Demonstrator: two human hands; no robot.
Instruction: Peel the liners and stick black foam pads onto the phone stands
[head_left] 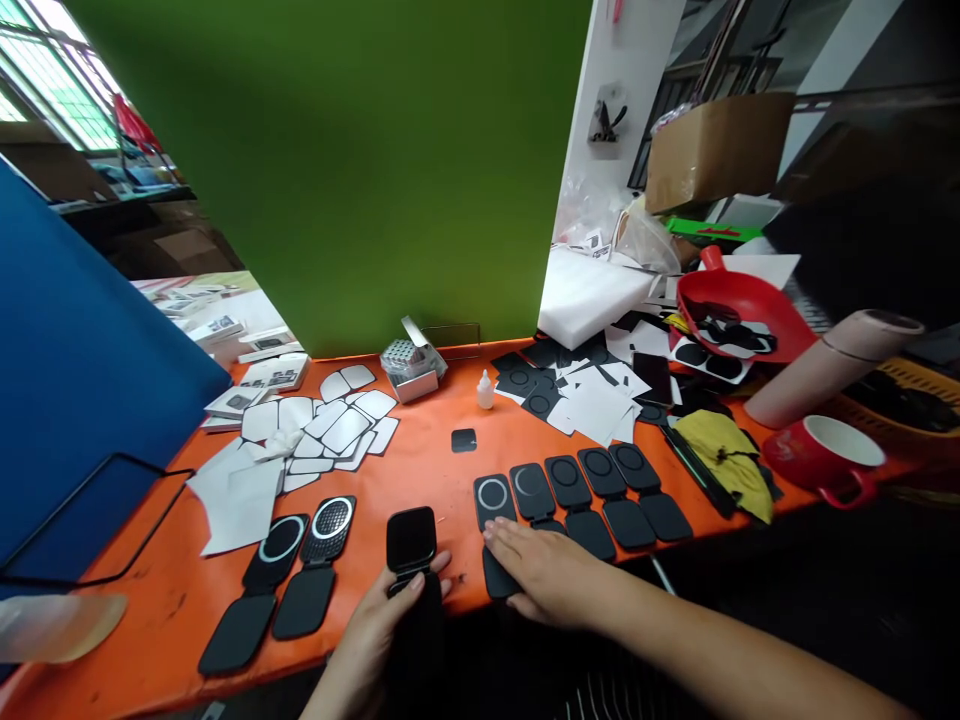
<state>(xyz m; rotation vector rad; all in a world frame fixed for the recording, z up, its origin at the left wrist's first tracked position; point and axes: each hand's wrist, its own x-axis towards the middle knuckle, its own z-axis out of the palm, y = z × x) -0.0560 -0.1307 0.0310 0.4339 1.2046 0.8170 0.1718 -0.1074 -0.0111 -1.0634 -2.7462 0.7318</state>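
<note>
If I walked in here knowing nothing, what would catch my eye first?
Probably the big green panel standing behind the bright orange tabletop. Next come the two hands at the near edge: the left hand holds a hinged black piece, while the right hand rests on the leftmost of a row of similar pieces. On the far right, a red mug and a red scoop stand out.
</note>
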